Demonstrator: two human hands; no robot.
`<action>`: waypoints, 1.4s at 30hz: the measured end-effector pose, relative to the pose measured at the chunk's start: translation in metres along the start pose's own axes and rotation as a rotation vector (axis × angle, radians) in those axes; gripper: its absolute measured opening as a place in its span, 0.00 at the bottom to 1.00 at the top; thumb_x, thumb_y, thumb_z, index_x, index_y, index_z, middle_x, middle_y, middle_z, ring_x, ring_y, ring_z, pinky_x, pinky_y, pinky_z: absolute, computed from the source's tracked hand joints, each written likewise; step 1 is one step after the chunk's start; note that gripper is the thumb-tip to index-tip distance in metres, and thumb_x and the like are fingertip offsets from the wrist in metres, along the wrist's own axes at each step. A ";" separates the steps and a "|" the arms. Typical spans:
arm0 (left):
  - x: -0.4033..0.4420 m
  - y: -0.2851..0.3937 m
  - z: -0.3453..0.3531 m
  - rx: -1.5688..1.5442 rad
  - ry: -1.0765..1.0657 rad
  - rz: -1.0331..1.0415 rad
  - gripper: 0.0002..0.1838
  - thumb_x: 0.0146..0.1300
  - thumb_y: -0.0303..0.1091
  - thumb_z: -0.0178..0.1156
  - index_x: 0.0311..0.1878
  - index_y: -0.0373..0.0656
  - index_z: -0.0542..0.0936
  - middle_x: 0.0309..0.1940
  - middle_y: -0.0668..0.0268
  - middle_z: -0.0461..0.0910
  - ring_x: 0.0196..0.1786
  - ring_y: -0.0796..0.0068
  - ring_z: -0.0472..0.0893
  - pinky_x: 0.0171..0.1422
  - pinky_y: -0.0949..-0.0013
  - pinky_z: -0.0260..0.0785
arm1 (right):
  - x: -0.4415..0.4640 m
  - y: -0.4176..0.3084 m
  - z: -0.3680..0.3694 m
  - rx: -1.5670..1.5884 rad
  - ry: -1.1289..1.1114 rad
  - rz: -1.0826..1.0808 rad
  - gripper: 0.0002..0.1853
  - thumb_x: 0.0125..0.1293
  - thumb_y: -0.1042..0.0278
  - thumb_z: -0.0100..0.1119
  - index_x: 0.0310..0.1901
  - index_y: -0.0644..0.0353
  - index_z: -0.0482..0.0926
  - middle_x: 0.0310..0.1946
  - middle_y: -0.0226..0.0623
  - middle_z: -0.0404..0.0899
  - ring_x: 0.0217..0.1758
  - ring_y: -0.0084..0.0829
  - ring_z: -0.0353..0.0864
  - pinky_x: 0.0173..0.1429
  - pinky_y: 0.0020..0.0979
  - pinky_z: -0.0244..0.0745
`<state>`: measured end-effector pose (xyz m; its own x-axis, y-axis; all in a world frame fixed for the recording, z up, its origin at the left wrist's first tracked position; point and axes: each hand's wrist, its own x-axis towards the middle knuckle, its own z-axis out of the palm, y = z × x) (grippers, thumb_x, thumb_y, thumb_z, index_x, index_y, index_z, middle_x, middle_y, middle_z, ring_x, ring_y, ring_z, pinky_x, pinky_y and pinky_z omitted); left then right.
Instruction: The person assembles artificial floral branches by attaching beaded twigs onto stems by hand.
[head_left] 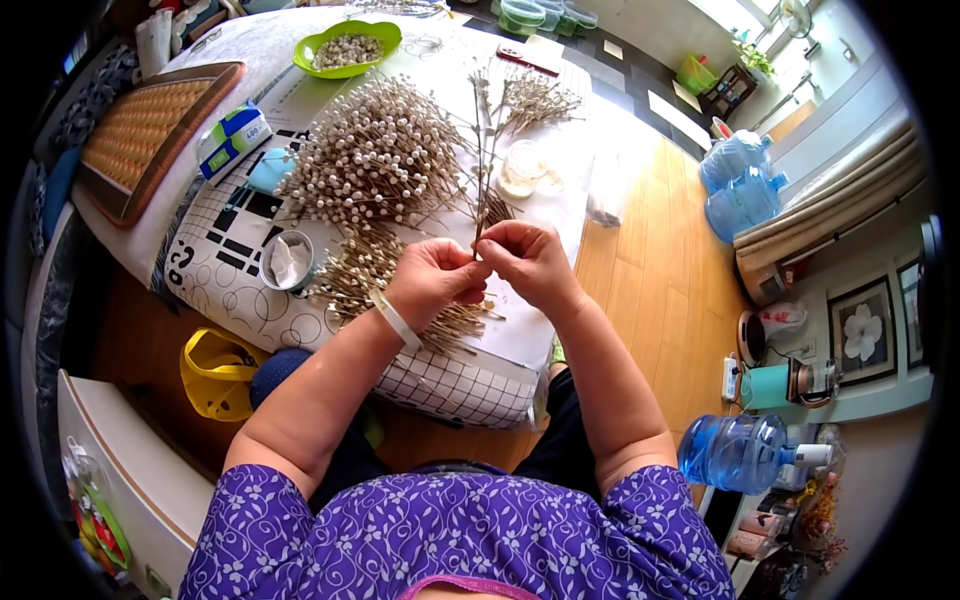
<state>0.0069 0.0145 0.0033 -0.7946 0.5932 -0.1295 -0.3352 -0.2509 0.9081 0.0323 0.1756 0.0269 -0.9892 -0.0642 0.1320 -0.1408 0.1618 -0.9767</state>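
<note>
Both my hands meet over the front of the table, pinching the lower stem of a thin brown artificial berry branch (484,150) that points away from me. My left hand (428,278), with a pale bangle at the wrist, is closed at the stem's lower end. Against it, my right hand (532,262) is closed with thumb and forefinger on the same stem. Beyond my left hand lies a big heap of white-berry stems (375,150). A second bundle of stems (365,270) lies partly under my left wrist. My fingers hide the stem's end.
White tape rolls (525,165) lie right of the branch, near another berry bunch (540,100). A green bowl (378,62) of small pieces stands at the back, with a phone (528,60) to its right. A cup (287,261) and tissue pack (234,140) sit left.
</note>
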 end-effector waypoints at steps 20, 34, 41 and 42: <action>0.007 0.004 -0.014 0.194 0.008 0.318 0.05 0.54 0.24 0.61 0.33 0.33 0.79 0.28 0.66 0.79 0.31 0.83 0.76 0.39 0.81 0.69 | 0.003 0.001 0.002 -0.282 -0.127 -0.002 0.10 0.50 0.70 0.65 0.22 0.67 0.75 0.12 0.32 0.69 0.18 0.15 0.63 0.23 0.23 0.63; 0.008 0.005 -0.012 0.095 -0.010 0.234 0.07 0.58 0.29 0.58 0.31 0.34 0.78 0.30 0.68 0.77 0.35 0.83 0.74 0.40 0.81 0.67 | 0.001 0.003 0.012 -0.202 -0.078 -0.016 0.08 0.52 0.70 0.60 0.24 0.66 0.77 0.11 0.31 0.68 0.18 0.15 0.60 0.23 0.23 0.62; 0.011 0.001 -0.018 0.237 0.031 0.347 0.04 0.56 0.25 0.60 0.32 0.34 0.79 0.27 0.67 0.78 0.30 0.84 0.75 0.36 0.81 0.68 | 0.001 0.007 0.010 -0.207 -0.070 0.060 0.08 0.52 0.70 0.61 0.25 0.67 0.77 0.12 0.33 0.69 0.17 0.15 0.62 0.23 0.24 0.63; 0.010 0.004 -0.018 0.237 0.031 0.348 0.04 0.56 0.25 0.60 0.32 0.34 0.79 0.27 0.67 0.78 0.30 0.84 0.75 0.36 0.81 0.68 | 0.002 0.007 0.011 -0.207 -0.071 0.060 0.08 0.52 0.70 0.61 0.25 0.67 0.77 0.12 0.33 0.69 0.17 0.15 0.62 0.23 0.24 0.63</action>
<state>-0.0117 0.0058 -0.0020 -0.8561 0.4798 0.1924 0.0788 -0.2467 0.9659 0.0301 0.1656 0.0181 -0.9917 -0.1163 0.0553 -0.0945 0.3653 -0.9261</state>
